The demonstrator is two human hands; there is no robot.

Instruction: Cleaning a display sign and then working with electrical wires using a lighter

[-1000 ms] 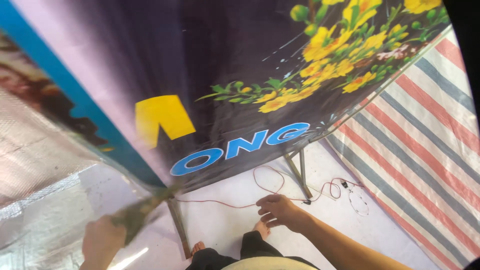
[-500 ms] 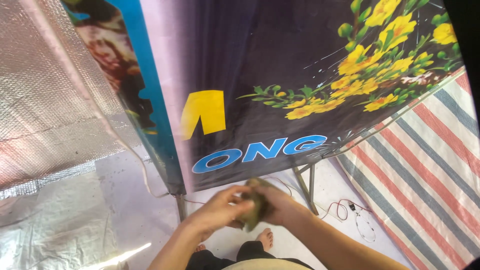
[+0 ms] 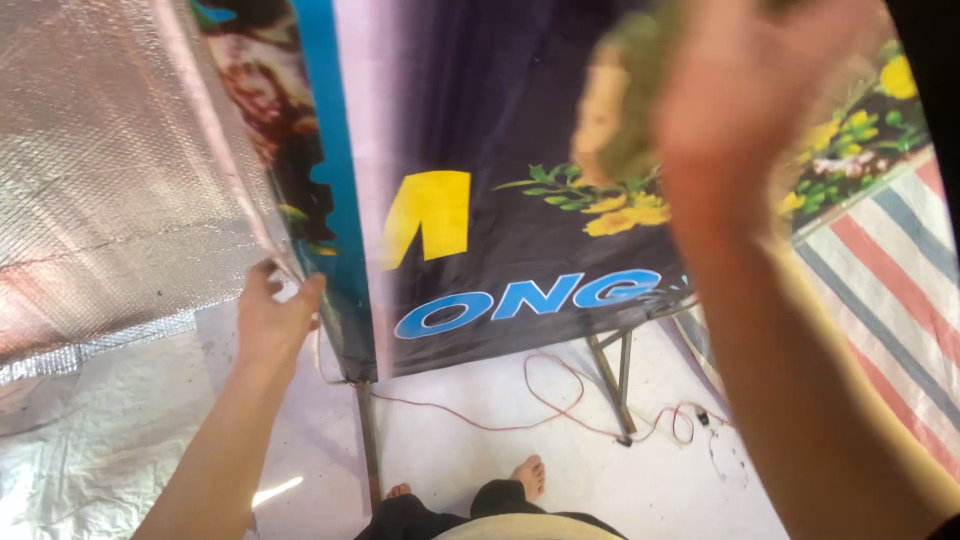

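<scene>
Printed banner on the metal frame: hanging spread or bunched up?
Spread. The printed banner hangs flat down the metal frame, its flowers and letters unwrinkled. The left hand grips its left edge beside the silver foil sheet.

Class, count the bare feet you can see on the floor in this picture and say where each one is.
2. One bare foot rests on the white floor near the red wire; the other foot, only its toes showing, lies beside the metal leg. Dark trousers hide the rest.
</scene>
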